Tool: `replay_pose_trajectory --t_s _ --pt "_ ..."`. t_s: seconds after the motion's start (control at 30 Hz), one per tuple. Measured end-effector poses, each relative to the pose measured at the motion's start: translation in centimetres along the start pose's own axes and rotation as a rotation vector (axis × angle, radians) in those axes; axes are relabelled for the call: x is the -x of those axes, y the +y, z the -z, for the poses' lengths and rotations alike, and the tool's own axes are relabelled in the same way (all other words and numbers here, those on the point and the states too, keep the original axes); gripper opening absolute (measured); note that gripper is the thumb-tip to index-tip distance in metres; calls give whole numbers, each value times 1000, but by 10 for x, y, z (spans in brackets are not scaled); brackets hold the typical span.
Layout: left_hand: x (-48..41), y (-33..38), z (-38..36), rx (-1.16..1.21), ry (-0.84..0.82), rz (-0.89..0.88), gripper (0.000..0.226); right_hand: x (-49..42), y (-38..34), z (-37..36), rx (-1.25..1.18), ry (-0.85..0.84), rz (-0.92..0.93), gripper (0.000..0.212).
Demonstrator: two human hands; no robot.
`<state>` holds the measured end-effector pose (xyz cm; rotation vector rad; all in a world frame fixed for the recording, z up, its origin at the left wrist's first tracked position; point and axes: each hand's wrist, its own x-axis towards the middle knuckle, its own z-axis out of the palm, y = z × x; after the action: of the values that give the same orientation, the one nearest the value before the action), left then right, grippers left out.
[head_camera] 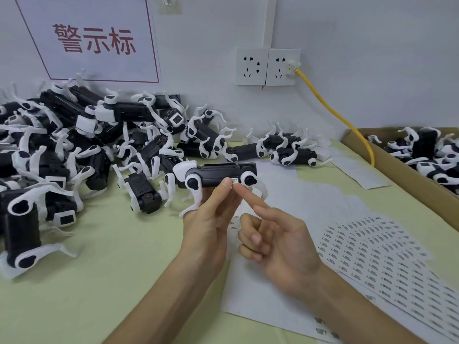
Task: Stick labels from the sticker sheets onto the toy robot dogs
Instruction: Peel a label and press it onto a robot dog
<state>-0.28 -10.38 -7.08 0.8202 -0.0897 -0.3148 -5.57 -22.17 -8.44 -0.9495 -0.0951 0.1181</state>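
Note:
My left hand [211,219] grips a black and white toy robot dog [216,176] from below, holding it up above the table. A small white label [234,180] sits on the dog's black side near its right end. My right hand [270,234] points its index finger up at that label, the fingertip touching just below it, the other fingers curled in. Sticker sheets [387,259] full of small labels lie fanned out on the table at the right.
A big heap of toy dogs [74,145] covers the left of the green table [99,281]. A few more dogs [285,147] lie behind. A cardboard box [402,167] with dogs stands at the right. A yellow cable [335,112] runs from the wall sockets. Empty backing sheets [298,202] lie underneath.

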Motion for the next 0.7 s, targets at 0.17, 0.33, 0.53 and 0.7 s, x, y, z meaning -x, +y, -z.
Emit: replay_pose_trajectory --t_s 0.17,0.33,0.53,0.7 --pt "0 -1 -3 -42 79 -91 18 0 -1 -1 -17 -4 -4 51" --pt "-1 -2 -5 -41 137 -137 18 0 -1 -1 -26 -8 -8 53" --pt "-2 -1 -5 -31 177 -144 19 0 0 -1 -18 -11 4 50" --pt "-3 -3 -4 -47 177 -163 18 0 0 -2 -37 16 -2 50"
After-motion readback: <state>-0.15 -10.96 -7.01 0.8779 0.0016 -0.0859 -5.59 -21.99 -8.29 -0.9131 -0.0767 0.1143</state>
